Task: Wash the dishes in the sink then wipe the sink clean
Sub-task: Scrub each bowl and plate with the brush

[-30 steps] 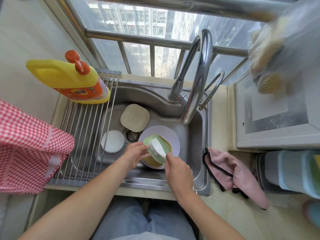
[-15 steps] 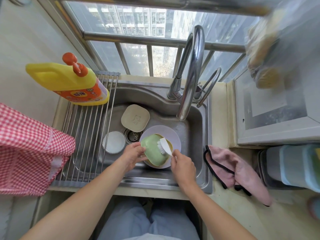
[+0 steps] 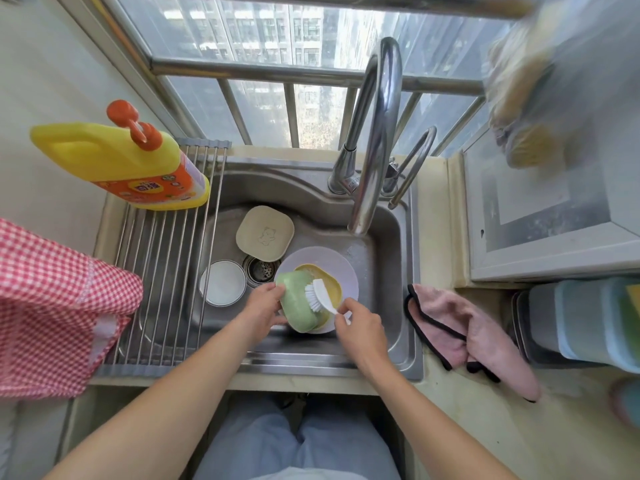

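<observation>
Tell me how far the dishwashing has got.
Nothing done yet: the steel drying rack holds no dishes. In hand: left hand holds the green square dish, right hand scrubs with a white brush. Left: remaining dishes, wiping the sink.

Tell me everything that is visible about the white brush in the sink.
The white brush looks like plastic, with a curved handle and short white bristles at its head. The right hand pinches the handle's end. The bristles press on the green dish, which the left hand holds tilted over the yellow dish and the pale plate.
</observation>
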`<state>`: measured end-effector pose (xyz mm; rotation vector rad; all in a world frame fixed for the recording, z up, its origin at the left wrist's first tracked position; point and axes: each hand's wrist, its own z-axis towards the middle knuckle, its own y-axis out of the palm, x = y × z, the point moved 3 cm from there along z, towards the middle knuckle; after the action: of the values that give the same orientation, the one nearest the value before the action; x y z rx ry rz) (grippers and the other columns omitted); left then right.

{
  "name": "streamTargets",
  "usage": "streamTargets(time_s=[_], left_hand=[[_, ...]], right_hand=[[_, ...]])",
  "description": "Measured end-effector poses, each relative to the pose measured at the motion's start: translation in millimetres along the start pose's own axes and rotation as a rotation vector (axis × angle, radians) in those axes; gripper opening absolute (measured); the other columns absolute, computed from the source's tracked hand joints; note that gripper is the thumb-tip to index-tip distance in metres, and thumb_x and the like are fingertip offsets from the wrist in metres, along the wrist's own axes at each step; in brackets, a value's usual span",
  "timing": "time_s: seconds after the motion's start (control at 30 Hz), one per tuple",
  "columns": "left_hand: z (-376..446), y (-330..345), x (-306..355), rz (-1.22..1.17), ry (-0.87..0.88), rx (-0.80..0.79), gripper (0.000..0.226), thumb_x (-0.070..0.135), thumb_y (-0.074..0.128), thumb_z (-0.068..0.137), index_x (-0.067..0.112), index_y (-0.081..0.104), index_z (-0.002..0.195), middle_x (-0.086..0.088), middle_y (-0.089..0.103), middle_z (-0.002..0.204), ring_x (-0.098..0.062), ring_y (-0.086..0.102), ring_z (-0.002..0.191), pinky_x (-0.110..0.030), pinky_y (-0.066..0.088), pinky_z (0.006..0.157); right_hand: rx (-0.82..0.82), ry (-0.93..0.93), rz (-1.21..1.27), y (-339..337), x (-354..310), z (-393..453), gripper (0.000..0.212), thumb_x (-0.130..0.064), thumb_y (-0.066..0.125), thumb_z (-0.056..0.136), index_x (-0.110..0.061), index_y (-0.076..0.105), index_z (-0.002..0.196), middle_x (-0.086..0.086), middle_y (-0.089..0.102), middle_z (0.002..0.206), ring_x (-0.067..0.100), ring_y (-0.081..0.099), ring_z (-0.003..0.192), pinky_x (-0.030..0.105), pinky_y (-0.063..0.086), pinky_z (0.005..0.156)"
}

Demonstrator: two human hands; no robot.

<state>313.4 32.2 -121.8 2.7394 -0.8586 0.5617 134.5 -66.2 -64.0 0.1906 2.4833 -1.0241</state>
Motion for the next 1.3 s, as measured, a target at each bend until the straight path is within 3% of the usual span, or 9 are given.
streamTargets(time_s=[0.13,0.27,0.33,0.47,0.6,0.77,0.93,1.1,1.3], left_hand=[[-10,6,-6,0.266,-0.080,-0.194,0.030,0.011,0.053,0.103,0.021,0.049,0.131,-0.013,0.067,0.123,-0.038,0.070,0.103,-0.054,0.061,0.073],[0,7,1,0.117,-0.061,-0.055,0.032,0.008,0.045,0.106,0.004,0.049,0.137,-0.018,0.070,0.107,-0.034,0.071,0.083,-0.048,0.061,0.068],[3,10,3,0.030,-0.091,-0.001,0.032,0.010,0.041,0.108,-0.003,0.048,0.136,-0.019,0.069,0.101,-0.034,0.069,0.084,-0.053,0.057,0.077],[3,12,10,-0.141,-0.083,0.090,0.034,0.008,0.039,0.108,-0.007,0.043,0.138,-0.027,0.062,0.124,-0.039,0.064,0.112,-0.050,0.053,0.088],[2,13,10,-0.209,-0.076,0.123,0.035,0.010,0.038,0.108,-0.009,0.042,0.138,-0.029,0.058,0.132,-0.041,0.059,0.122,-0.052,0.052,0.091],[3,15,11,-0.290,-0.074,0.132,0.036,0.011,0.038,0.109,-0.010,0.045,0.138,-0.028,0.058,0.134,-0.040,0.058,0.124,-0.051,0.052,0.091],[-1,15,11,-0.327,-0.078,0.112,0.037,0.011,0.037,0.109,-0.010,0.044,0.139,-0.027,0.058,0.134,-0.040,0.059,0.124,-0.050,0.055,0.091],[-2,15,11,-0.347,-0.085,0.118,0.037,0.011,0.037,0.109,-0.010,0.046,0.138,-0.027,0.059,0.133,-0.038,0.059,0.122,-0.042,0.058,0.073],[-5,12,9,-0.330,-0.095,0.107,0.035,0.011,0.039,0.108,-0.008,0.048,0.136,-0.027,0.060,0.131,-0.037,0.063,0.115,-0.046,0.061,0.077]], right_hand=[[0.006,0.005,0.056,1,-7,-3,0.003,-0.029,0.052,0.088,-0.030,0.055,0.087,0.001,0.060,0.070,0.028,0.060,0.075,0.039,0.052,0.064],[0.047,-0.082,0.020,-5,-14,-12,0.006,-0.027,0.051,0.090,-0.031,0.056,0.091,-0.002,0.056,0.067,0.025,0.056,0.070,0.038,0.050,0.062],[0.075,-0.180,-0.011,-8,-20,-21,0.009,-0.028,0.052,0.092,-0.031,0.059,0.096,-0.006,0.052,0.065,0.022,0.052,0.065,0.038,0.048,0.062],[0.153,-0.246,-0.072,-14,-18,-26,0.007,-0.028,0.056,0.096,-0.030,0.061,0.100,-0.005,0.061,0.069,0.025,0.057,0.068,0.036,0.047,0.061],[0.210,-0.087,-0.010,-22,-4,-16,0.005,-0.026,0.054,0.095,-0.028,0.058,0.096,0.003,0.070,0.082,0.030,0.063,0.075,0.038,0.051,0.064],[0.189,-0.322,-0.077,-11,-31,-40,0.004,-0.030,0.056,0.096,-0.028,0.059,0.098,-0.002,0.065,0.072,0.024,0.059,0.068,0.038,0.048,0.059],[0.259,-0.046,0.016,-18,-6,-27,0.005,-0.025,0.054,0.098,-0.026,0.055,0.093,0.001,0.064,0.072,0.030,0.059,0.071,0.039,0.048,0.060],[0.229,-0.285,-0.044,-4,-29,-48,0.003,-0.026,0.056,0.098,-0.027,0.058,0.097,-0.001,0.063,0.072,0.025,0.060,0.068,0.039,0.049,0.058],[0.290,-0.059,0.001,-13,-3,-30,0.005,-0.025,0.054,0.097,-0.025,0.054,0.092,0.002,0.064,0.073,0.033,0.062,0.073,0.044,0.053,0.062]])
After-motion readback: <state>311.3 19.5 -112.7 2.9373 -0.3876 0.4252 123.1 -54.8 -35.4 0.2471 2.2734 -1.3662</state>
